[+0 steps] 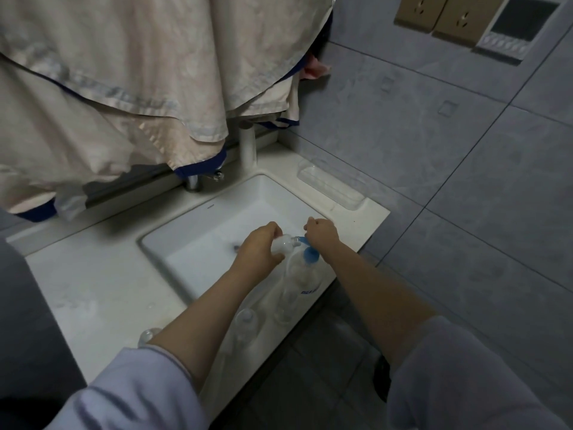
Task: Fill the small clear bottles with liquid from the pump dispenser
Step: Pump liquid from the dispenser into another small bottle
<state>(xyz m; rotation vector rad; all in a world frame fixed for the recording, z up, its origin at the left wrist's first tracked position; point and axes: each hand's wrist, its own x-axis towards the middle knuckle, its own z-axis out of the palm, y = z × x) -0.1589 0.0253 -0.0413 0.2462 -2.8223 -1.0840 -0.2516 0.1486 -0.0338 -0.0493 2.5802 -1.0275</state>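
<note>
My left hand (259, 250) grips a small clear bottle (284, 244), tilted on its side with its mouth against the blue nozzle. My right hand (321, 233) is curled on the blue pump head (310, 252) of the clear pump dispenser (302, 276), which stands on the sink's front rim. Several more small clear bottles stand along the counter's front edge: one (283, 305) beside the dispenser, another (246, 321) to its left, and one (147, 335) partly hidden behind my left forearm.
A white rectangular sink (198, 231) is set in a white counter (93, 293). Its tap (193, 181) is half hidden under hanging beige cloth (124, 88). A clear tray (330, 187) sits by the grey tiled wall. Floor lies below the counter edge.
</note>
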